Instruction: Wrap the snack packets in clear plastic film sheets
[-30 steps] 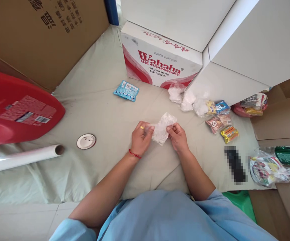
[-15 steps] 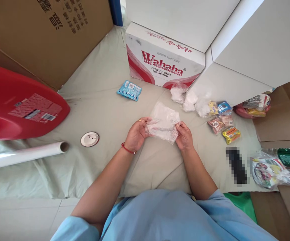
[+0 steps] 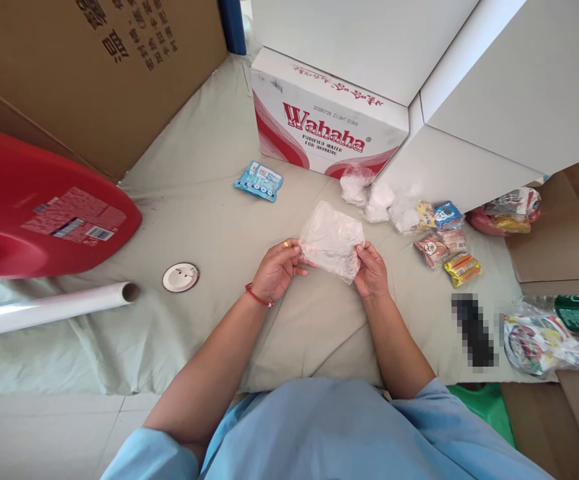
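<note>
The left hand [image 3: 277, 270] and right hand [image 3: 371, 270] each pinch one end of a clear plastic bag [image 3: 332, 239]. Its long side runs left to right. There is bare cloth [image 3: 209, 227] all around it.

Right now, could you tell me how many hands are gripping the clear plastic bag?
2: the left hand pinches the clear plastic bag at its left edge, the right hand at its right edge.

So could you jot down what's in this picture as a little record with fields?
left hand: pinching the left edge of a clear plastic bag
right hand: pinching the bag's right edge
bag: spread flat between both hands, above the cloth
right of hands: small snack packets
behind: Wahaha water carton
left: red plastic stool, white roll
</note>
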Motion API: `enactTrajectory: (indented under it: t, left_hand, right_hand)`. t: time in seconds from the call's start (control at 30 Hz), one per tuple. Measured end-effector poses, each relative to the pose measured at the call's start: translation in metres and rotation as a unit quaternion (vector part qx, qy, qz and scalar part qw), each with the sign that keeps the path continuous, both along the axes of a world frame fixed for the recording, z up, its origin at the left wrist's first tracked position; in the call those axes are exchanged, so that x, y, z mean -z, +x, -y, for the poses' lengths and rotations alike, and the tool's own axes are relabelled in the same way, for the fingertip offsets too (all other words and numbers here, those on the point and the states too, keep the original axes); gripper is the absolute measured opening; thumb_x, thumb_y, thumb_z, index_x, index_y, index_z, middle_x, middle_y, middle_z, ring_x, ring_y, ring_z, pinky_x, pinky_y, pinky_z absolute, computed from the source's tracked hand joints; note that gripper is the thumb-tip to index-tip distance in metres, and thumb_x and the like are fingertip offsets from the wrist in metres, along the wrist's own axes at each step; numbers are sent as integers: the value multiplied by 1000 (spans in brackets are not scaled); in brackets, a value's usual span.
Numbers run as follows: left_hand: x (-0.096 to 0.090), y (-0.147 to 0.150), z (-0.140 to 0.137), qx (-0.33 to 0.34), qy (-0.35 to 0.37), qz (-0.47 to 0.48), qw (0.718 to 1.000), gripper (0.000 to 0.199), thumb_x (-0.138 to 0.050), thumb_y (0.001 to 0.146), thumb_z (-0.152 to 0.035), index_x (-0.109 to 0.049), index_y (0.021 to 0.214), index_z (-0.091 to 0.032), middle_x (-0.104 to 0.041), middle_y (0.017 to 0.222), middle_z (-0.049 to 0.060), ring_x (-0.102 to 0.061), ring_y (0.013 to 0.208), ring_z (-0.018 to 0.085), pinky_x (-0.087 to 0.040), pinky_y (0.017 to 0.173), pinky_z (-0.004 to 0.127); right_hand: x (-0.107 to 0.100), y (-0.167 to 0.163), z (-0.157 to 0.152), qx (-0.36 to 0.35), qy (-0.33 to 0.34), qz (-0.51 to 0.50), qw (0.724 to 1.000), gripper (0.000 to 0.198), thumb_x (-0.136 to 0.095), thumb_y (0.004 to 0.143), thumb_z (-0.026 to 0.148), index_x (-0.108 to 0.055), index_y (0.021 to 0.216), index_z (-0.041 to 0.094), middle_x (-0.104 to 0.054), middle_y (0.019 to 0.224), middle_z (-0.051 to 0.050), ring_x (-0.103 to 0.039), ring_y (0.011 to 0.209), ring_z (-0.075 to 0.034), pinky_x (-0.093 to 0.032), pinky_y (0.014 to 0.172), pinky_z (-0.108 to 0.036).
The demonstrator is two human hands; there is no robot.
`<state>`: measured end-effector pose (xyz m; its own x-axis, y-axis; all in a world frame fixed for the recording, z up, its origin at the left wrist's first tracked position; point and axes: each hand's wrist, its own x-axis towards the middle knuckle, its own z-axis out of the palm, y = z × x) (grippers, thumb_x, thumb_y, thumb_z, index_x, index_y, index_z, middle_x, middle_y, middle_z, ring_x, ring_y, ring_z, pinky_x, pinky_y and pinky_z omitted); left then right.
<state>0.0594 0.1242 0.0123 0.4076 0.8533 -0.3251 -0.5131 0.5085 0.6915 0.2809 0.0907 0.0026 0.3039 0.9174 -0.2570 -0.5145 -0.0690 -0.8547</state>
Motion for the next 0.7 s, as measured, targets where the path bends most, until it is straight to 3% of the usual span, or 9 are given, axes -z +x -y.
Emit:
enactTrajectory:
  t: [0.13, 0.2, 0.33, 0.4, 0.53, 0.6, 0.7]
  left_hand:
    - [1, 1, 1, 7, 19, -28, 999, 36, -92, 65, -37, -67, 83, -17, -72, 75, 1, -72, 67, 16, -51, 50, 22]
    - [1, 2, 2, -3, 29, -43, 999, 36, -93, 65, -39, -69, 80, -17, -72, 75, 2, -71, 67, 16, -52, 52, 23]
    - [2, 4, 3, -17, 62, -66, 996, 35, -91, 67, -42, -74, 82, -16, -74, 78, 5, -72, 73, 18, -56, 62, 27]
    - [2, 6, 5, -14, 83, -85, 993, 35, -90, 69, -45, -75, 83, -16, -75, 76, 5, -72, 73, 18, -55, 65, 29]
    - [1, 10, 8, 22, 145, -142, 979, 31, -84, 76, -46, -77, 81, -16, -75, 74, 6, -67, 70, 16, -54, 69, 29]
    - [0, 11, 9, 31, 156, -149, 976, 32, -82, 77, -49, -77, 79, -17, -75, 74, 5, -67, 71, 16, -54, 69, 29]
    - [-1, 12, 11, 33, 153, -148, 976, 39, -80, 79, -56, -76, 81, -18, -74, 79, 6, -69, 75, 19, -55, 65, 29]
  right_hand:
    - [3, 0, -1, -5, -8, 44, 999, 33, -89, 72, 40, -67, 90, 23, -68, 83, 3, -60, 71, -13, -51, 70, -26]
    - [3, -1, 0, 26, -3, 114, 993, 35, -86, 75, 44, -67, 98, 24, -68, 92, 1, -60, 75, -13, -51, 71, -26]
    - [-10, -4, 10, 132, 58, 350, 926, 27, -78, 87, 43, -70, 109, 29, -63, 116, -3, -56, 87, -15, -50, 81, -27]
    - [-17, -9, 18, 92, 98, 421, 897, 15, -73, 93, 40, -73, 104, 30, -63, 112, -4, -55, 96, -18, -49, 90, -31]
    - [-22, -26, 24, -80, 129, 461, 874, 10, -70, 95, 38, -76, 102, 32, -68, 101, -4, -55, 95, -23, -48, 91, -37]
    - [-19, -32, 22, -122, 117, 449, 878, 8, -70, 95, 37, -76, 97, 33, -70, 97, -3, -54, 89, -22, -48, 90, -38]
    - [-13, -35, 20, -115, 95, 421, 895, 7, -72, 94, 37, -76, 89, 33, -68, 89, -2, -53, 82, -21, -48, 89, -37]
